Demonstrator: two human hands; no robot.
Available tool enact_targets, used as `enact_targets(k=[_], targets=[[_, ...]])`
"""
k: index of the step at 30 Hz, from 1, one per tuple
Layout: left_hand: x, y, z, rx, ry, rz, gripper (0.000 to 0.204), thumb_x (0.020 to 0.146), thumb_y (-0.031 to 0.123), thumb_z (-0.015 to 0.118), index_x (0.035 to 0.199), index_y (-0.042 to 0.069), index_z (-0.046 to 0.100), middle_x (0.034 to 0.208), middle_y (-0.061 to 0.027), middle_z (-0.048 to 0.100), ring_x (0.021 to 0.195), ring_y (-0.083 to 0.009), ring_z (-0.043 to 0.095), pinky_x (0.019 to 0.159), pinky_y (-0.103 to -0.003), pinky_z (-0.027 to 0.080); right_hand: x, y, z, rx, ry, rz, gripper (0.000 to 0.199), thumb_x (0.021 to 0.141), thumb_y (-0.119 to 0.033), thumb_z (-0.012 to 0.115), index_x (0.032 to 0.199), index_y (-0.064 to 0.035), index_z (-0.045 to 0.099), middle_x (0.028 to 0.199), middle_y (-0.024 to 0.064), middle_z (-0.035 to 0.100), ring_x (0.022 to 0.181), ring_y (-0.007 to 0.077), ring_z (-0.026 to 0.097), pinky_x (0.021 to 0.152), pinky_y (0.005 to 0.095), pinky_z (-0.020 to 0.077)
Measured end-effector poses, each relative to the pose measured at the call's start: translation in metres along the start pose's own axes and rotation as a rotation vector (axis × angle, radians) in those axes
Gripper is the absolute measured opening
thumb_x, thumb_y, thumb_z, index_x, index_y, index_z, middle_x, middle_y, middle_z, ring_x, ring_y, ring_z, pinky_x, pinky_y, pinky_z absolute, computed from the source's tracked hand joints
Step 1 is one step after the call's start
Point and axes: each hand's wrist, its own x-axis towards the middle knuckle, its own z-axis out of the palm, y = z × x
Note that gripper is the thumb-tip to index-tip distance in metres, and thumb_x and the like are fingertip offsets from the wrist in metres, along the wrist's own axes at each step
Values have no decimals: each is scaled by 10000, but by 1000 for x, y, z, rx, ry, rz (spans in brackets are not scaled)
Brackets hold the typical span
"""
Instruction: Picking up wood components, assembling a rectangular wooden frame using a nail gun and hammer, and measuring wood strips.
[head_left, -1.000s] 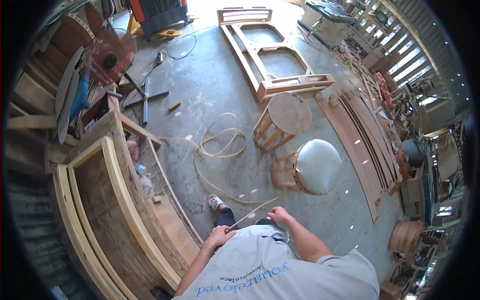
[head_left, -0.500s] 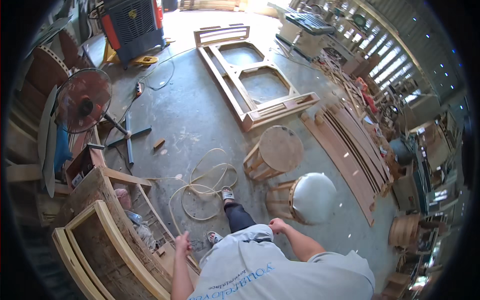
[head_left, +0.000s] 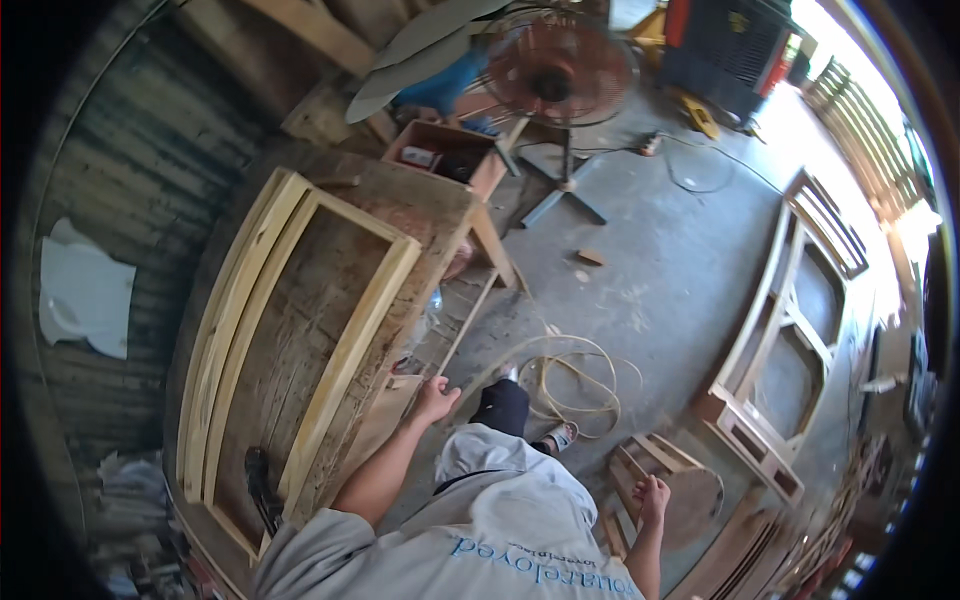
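My left hand (head_left: 436, 401) hangs beside the near edge of a worn wooden workbench (head_left: 350, 438), its fingers loosely curled with nothing showing in them. On the bench lies a curved, pale wooden frame (head_left: 352, 354), with a dark tool (head_left: 261, 488) across its near end. Out to the right, my right hand (head_left: 652, 496) is raised in front of a round-topped wooden stool (head_left: 697, 508). Its fingers are bent in toward the palm, and no object shows in them. Whether it touches the stool I cannot tell.
A coiled pale hose (head_left: 616, 405) lies on the floor by my feet. Ahead stand a fan (head_left: 565, 187) on a cross-shaped base and an open wooden box (head_left: 440, 150) at the bench's far end. A large wooden frame (head_left: 752, 371) rests on the floor at right.
My view has swung left, bringing the workbench and its curved frame fully in. The floor frame and stools have shifted rightward in view. My legs have stepped, and both hands stay without an object.
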Motion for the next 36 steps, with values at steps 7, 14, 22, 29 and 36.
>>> enact_targets(k=[7, 14, 22, 29, 36], targets=[[56, 38, -76, -56, 565, 285, 421, 769, 197, 732, 1106, 20, 552, 1046, -169, 581, 937, -330, 574, 827, -423, 461, 59, -69, 110, -499, -177, 16, 213, 893, -199, 531, 902, 4, 595, 727, 89, 630, 560, 179, 623, 478, 295, 491], [234, 24, -176, -157, 709, -279, 412, 904, 423, 544, 894, 23, 646, 762, -180, 656, 730, -353, 648, 653, -439, 514, 119, -225, 351, -762, -433, -254, 238, 908, -202, 562, 862, 20, 637, 676, 76, 644, 559, 123, 602, 498, 261, 465], [243, 31, -175, -29, 743, -549, 441, 887, 423, 517, 686, 46, 627, 665, -189, 619, 633, -391, 616, 569, -490, 486, -25, -350, 824, -960, -1289, -1124, 102, 858, -126, 602, 873, -30, 631, 700, 111, 623, 653, 205, 616, 628, 322, 488], [264, 36, -194, -128, 832, -388, 342, 834, 328, 570, 609, 70, 585, 628, -136, 592, 588, -346, 589, 533, -463, 474, 71, -222, 1175, -1521, -1128, -1743, 392, 869, -294, 566, 1182, -59, 557, 1069, 188, 598, 999, 338, 584, 831, 430, 476], [240, 32, -175, -144, 920, -428, 297, 792, 325, 600, 629, 79, 566, 644, -93, 574, 657, -315, 596, 613, -435, 480, 88, -122, 1312, -1846, -1063, -2164, 500, 857, -406, 576, 1179, -24, 564, 963, 179, 629, 810, 310, 611, 695, 429, 486]])
